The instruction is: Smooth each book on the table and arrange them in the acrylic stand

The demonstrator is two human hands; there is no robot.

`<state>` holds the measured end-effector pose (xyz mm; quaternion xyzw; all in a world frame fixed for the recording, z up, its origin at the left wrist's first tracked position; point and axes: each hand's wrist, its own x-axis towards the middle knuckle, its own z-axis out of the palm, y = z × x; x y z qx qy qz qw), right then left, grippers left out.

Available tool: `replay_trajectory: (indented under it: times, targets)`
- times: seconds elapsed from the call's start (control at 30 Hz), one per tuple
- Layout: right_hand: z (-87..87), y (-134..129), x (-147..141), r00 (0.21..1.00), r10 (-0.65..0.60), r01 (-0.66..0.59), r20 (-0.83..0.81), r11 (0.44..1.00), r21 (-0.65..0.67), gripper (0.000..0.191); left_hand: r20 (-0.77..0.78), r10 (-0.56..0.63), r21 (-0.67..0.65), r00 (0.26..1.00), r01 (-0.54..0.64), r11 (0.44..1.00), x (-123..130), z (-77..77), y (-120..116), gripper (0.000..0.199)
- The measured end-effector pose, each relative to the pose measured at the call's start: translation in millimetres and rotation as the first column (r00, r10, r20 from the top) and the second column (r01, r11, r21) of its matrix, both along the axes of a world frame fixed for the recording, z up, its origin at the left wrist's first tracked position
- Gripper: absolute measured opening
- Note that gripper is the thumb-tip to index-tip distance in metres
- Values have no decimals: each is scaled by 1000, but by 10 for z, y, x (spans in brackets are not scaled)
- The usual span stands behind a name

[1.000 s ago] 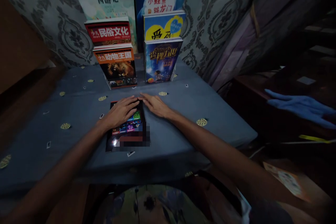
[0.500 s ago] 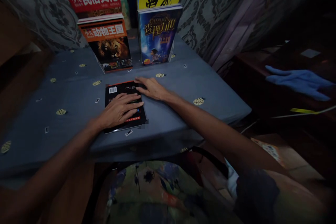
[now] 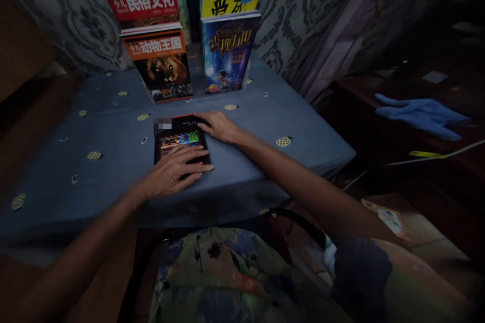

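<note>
A black-backed book [image 3: 180, 137] lies flat near the front edge of the table, its back cover up with small colour pictures and an orange strip along the top. Across its lower part rests my left hand [image 3: 176, 169], palm down with fingers stretched and slightly apart, covering much of the bottom. At the book's upper right corner, my right hand [image 3: 217, 126] touches the edge with its fingertips, fingers extended. Neither hand is wrapped around the book.
Behind stand two stacks of upright books, one fronted by a lion-cover book [image 3: 164, 70], the other by a blue-purple book [image 3: 229, 53]. A patterned cloth covers the table [image 3: 257, 156]. To the right lies a blue glove [image 3: 419, 113] on a dark surface.
My left hand has slid down the book toward its lower edge, uncovering the colour pictures. My right hand stays at the upper right corner. The view has shifted slightly.
</note>
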<state>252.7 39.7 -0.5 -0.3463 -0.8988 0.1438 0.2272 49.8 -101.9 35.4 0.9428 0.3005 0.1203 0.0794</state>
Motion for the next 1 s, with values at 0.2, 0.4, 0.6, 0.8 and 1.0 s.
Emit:
replay_trajectory:
  times: [0.2,0.4,0.6,0.8,1.0]
  targets:
    - [25,-256,1,999,-9,6,52,998,55,39,-3,21,58,1000,-21,998,-11,-56,-4,36]
    - [55,-813,172,996,87,-86,-12,996,27,37,27,6,151,1000,-10,988,-24,-109,-41,34]
    - [43,-1205,310,995,97,-97,-12,995,-10,40,38,35,270,999,-44,962,34,-127,-219,34]
    - [16,-1280,311,999,36,-36,14,999,-3,41,3,131,336,991,-125,934,64,-124,-469,35]
    - [34,-1277,304,999,41,-41,21,999,-4,42,84,262,377,962,-274,885,-268,-213,-698,35]
